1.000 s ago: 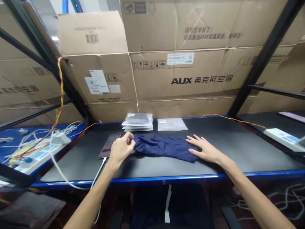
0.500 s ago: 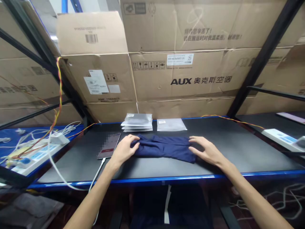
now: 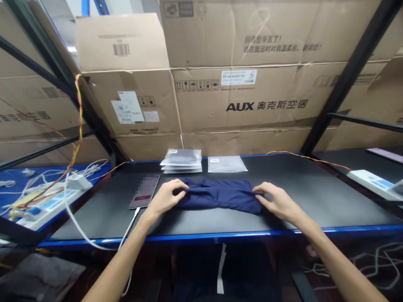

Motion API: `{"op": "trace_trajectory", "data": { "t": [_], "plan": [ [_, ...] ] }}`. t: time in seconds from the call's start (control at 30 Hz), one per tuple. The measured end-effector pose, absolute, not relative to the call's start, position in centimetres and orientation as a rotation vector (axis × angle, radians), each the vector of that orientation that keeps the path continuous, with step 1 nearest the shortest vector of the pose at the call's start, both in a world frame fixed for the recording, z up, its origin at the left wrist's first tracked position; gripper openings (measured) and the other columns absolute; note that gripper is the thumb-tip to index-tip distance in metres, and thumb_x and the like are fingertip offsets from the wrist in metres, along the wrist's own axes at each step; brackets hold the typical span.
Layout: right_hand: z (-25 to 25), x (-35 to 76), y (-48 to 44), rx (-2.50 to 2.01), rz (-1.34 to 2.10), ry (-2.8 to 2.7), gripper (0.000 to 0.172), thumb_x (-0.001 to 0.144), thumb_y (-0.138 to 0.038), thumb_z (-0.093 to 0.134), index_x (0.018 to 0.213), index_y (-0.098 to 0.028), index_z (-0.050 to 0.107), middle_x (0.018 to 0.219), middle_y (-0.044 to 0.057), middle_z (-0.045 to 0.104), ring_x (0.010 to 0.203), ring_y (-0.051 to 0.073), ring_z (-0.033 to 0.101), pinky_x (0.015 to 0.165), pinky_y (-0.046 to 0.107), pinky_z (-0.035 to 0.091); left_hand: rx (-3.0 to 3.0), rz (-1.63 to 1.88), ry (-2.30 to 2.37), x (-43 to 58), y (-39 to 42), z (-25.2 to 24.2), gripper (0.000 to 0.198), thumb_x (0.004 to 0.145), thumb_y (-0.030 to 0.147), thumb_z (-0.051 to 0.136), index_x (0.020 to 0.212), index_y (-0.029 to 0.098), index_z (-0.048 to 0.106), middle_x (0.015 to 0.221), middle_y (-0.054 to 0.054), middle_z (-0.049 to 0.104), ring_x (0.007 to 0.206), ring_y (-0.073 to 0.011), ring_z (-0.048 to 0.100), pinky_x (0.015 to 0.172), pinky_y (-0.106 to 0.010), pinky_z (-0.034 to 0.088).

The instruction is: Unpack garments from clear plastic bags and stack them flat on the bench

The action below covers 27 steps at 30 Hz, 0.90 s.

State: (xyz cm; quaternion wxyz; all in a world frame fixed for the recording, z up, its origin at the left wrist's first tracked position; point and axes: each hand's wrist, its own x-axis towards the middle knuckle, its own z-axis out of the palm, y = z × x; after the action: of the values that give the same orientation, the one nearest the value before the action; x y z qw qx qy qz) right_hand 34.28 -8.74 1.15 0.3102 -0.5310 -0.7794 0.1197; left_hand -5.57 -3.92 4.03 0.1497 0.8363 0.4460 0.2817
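A dark navy piece of folded fabric (image 3: 220, 195) lies as a long strip across the black table, its exact kind not clear. At its left end, my left hand (image 3: 168, 195) pinches the upper layer between thumb and fingers. My right hand (image 3: 275, 200) grips the right end, thumb and fingertips closed on the edge. Loose creases run along the top of the fabric between the two hands. Just behind it are a stack of several frosted packets (image 3: 181, 161) and a single flat packet (image 3: 227, 164).
A phone (image 3: 145, 193) on a white charging cable (image 3: 128, 230) lies left of my left hand. Power strips stand at left (image 3: 52, 205) and right (image 3: 374, 182). Large cardboard (image 3: 267, 92) walls off the back, between black frame posts (image 3: 349, 79). A blue edge (image 3: 217, 240) borders the table's front.
Both hands have closed on the fabric's ends. The left thumb and fingers have come together slightly further right, and the right fingers have pinched the right edge.
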Motion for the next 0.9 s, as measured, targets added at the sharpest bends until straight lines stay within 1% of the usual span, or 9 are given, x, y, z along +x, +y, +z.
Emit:
{"op": "trace_trajectory", "data": {
  "t": [0.17, 0.27, 0.37, 0.43, 0.53, 0.6, 0.73, 0.83, 0.9],
  "plan": [
    [3.6, 34.5, -11.0, -1.254, 0.526, -2.065, 0.020, 0.089, -0.040, 0.052, 0.086, -0.025, 0.066, 0.095, 0.007, 0.068, 0.094, 0.026, 0.063, 0.089, 0.041, 0.050, 2.280, 0.762, 1.085, -6.9, -6.0, 5.6, 0.020, 0.075, 0.016, 0.052, 0.085, 0.019, 0.070, 0.097, -0.006, 0.071, 0.095, -0.0206, 0.064, 0.091, -0.034, 0.049],
    [4.3, 34.5, -12.4, -1.164, 0.693, -2.155, 0.017, 0.088, -0.034, 0.054, 0.082, -0.024, 0.067, 0.094, 0.007, 0.067, 0.094, 0.025, 0.062, 0.089, 0.040, 0.050, 2.293, 0.668, 0.976, -7.4, -7.2, 5.8, 0.024, 0.069, 0.010, 0.049, 0.077, 0.019, 0.070, 0.091, -0.005, 0.071, 0.090, -0.0192, 0.064, 0.088, -0.032, 0.050],
    [4.4, 34.2, -13.2, -1.096, 0.843, -2.252, 0.015, 0.088, -0.029, 0.056, 0.081, -0.025, 0.068, 0.094, 0.005, 0.068, 0.094, 0.023, 0.062, 0.088, 0.038, 0.050, 2.326, 0.573, 0.922, -7.6, -8.0, 5.4, 0.032, 0.066, 0.006, 0.045, 0.076, 0.021, 0.072, 0.089, -0.003, 0.070, 0.088, -0.0175, 0.064, 0.086, -0.030, 0.049],
    [4.3, 34.0, -13.3, -1.104, 0.924, -2.282, 0.015, 0.088, -0.033, 0.057, 0.085, -0.025, 0.070, 0.093, 0.005, 0.068, 0.092, 0.023, 0.062, 0.087, 0.038, 0.050, 2.341, 0.516, 0.921, -7.6, -8.3, 4.9, 0.035, 0.066, 0.005, 0.044, 0.075, 0.022, 0.073, 0.088, -0.003, 0.070, 0.089, -0.0174, 0.063, 0.087, -0.029, 0.049],
    [4.3, 33.8, -13.2, -1.130, 0.998, -2.260, 0.027, 0.091, -0.045, 0.056, 0.083, -0.025, 0.071, 0.087, 0.005, 0.069, 0.088, 0.023, 0.062, 0.085, 0.039, 0.051, 2.341, 0.465, 0.934, -7.7, -8.3, 4.5, 0.034, 0.064, 0.006, 0.045, 0.073, 0.023, 0.073, 0.087, -0.003, 0.070, 0.090, -0.0185, 0.064, 0.087, -0.030, 0.049],
    [4.3, 33.9, -12.9, -1.145, 1.013, -2.234, 0.035, 0.093, -0.050, 0.053, 0.080, -0.024, 0.072, 0.085, 0.005, 0.069, 0.085, 0.023, 0.062, 0.083, 0.038, 0.051, 2.346, 0.460, 0.928, -7.7, -8.0, 4.5, 0.030, 0.068, 0.008, 0.047, 0.073, 0.023, 0.074, 0.085, -0.003, 0.071, 0.089, -0.0190, 0.064, 0.087, -0.030, 0.049],
    [3.9, 34.2, -12.1, -1.234, 0.951, -2.139, 0.040, 0.093, -0.055, 0.050, 0.085, -0.024, 0.074, 0.088, 0.004, 0.073, 0.086, 0.024, 0.065, 0.084, 0.037, 0.051, 2.361, 0.519, 0.972, -7.2, -6.8, 5.3, 0.025, 0.082, 0.021, 0.051, 0.080, 0.022, 0.075, 0.082, -0.003, 0.074, 0.083, -0.0184, 0.066, 0.084, -0.030, 0.050],
    [3.3, 34.4, -10.7, -1.358, 0.778, -2.009, 0.040, 0.092, -0.056, 0.051, 0.087, -0.023, 0.074, 0.091, 0.005, 0.075, 0.089, 0.026, 0.067, 0.087, 0.039, 0.052, 2.344, 0.615, 1.136, -6.0, -5.3, 5.8, 0.025, 0.086, 0.027, 0.052, 0.089, 0.020, 0.076, 0.085, -0.003, 0.075, 0.081, -0.0181, 0.067, 0.080, -0.028, 0.051],
    [2.7, 34.5, -9.4, -1.385, 0.601, -1.989, 0.036, 0.091, -0.053, 0.053, 0.095, -0.024, 0.074, 0.099, 0.006, 0.076, 0.095, 0.028, 0.067, 0.089, 0.042, 0.053, 2.367, 0.647, 1.187, -4.9, -4.0, 5.9, 0.024, 0.086, 0.027, 0.054, 0.094, 0.020, 0.076, 0.090, -0.003, 0.075, 0.084, -0.0183, 0.067, 0.080, -0.028, 0.051]
  ]
}}
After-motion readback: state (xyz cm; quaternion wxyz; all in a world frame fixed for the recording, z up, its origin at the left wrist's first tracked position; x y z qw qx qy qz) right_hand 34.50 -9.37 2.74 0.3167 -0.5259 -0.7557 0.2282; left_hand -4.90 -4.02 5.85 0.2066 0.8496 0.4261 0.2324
